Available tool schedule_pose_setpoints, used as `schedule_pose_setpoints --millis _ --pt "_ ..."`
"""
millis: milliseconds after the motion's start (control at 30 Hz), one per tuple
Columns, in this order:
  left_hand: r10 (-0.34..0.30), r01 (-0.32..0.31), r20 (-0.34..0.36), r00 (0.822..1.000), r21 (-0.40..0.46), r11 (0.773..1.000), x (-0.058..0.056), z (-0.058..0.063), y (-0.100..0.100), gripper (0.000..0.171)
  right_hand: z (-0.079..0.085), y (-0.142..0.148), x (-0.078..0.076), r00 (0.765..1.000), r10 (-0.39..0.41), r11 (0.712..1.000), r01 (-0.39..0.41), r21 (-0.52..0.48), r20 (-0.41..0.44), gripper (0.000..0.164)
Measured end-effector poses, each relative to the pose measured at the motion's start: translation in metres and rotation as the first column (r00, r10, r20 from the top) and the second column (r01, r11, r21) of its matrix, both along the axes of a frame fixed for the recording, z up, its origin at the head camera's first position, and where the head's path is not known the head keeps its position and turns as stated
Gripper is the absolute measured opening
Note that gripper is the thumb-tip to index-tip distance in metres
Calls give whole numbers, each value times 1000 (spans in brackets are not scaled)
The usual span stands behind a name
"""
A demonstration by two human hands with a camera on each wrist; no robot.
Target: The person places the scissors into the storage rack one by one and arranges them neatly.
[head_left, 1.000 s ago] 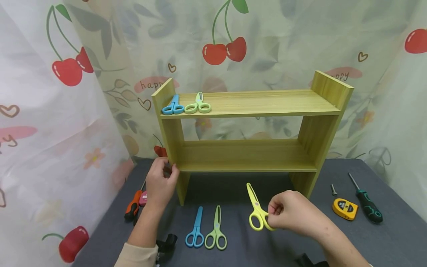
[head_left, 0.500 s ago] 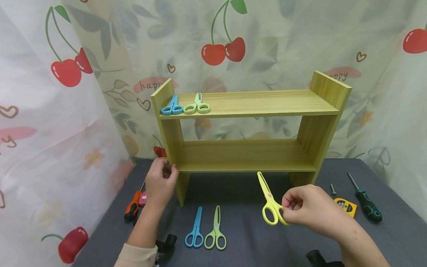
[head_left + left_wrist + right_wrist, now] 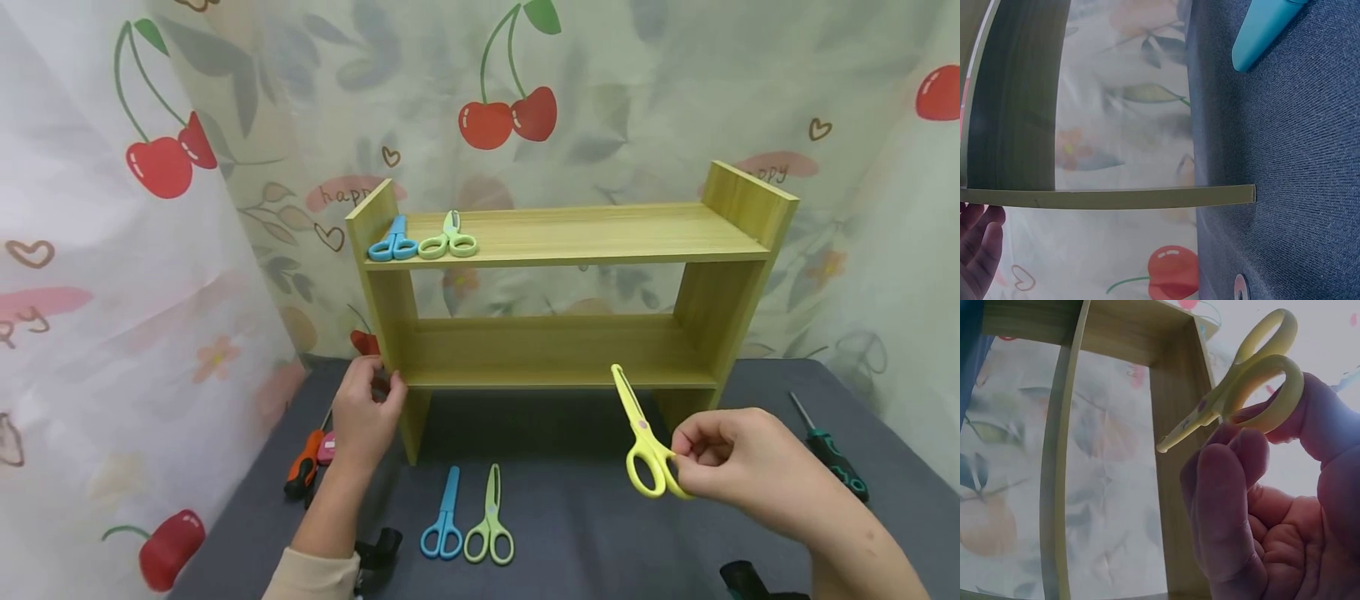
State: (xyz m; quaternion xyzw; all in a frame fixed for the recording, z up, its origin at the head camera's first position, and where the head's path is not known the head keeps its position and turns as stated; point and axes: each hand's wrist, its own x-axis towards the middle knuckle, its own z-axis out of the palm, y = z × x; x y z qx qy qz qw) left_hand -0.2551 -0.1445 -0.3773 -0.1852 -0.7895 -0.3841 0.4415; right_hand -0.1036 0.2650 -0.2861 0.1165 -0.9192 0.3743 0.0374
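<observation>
My right hand (image 3: 738, 454) pinches one finger loop of a pair of yellow scissors (image 3: 640, 427), raised in front of the wooden shelf (image 3: 555, 379) with the blades pointing up. In the right wrist view, the yellow scissors (image 3: 1225, 394) show above thumb and fingertips. My left hand (image 3: 367, 417) rests against the shelf's left side panel; in the left wrist view its fingertips (image 3: 994, 215) touch the panel from outside. On the table lie blue scissors (image 3: 447, 508) and light green scissors (image 3: 492, 517). Another blue pair (image 3: 393, 243) and light green pair (image 3: 448, 240) lie on the top shelf.
An orange-and-black screwdriver (image 3: 303, 467) and a pink item (image 3: 326, 448) lie left of the shelf, partly behind my left arm. A green-and-black screwdriver (image 3: 836, 462) lies at the right, partly covered by my right hand. Printed curtains surround the dark table (image 3: 570, 533).
My right hand has carried the yellow scissors up and to the right, now covering the yellow tape measure and screw. My left hand has stayed at the side panel.
</observation>
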Motion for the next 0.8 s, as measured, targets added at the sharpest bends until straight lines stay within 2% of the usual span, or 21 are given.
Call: schedule_pose_setpoints --millis 133,333,600,800 --pt "4 -4 11 1000 4 1000 0 0 1 12 3 6 1 999 -13 1000 13 -4 -46 12" --pt "3 -3 15 1000 10 1000 0 -2 1 12 11 11 2 997 -30 999 28 -31 -69 11" --pt "1 -1 12 1000 17 1000 1 -2 1 12 31 16 1 992 -102 995 100 -25 -76 7" --pt "-7 6 11 1000 16 1000 1 0 2 13 46 22 -3 985 -125 992 124 -13 -118 6"
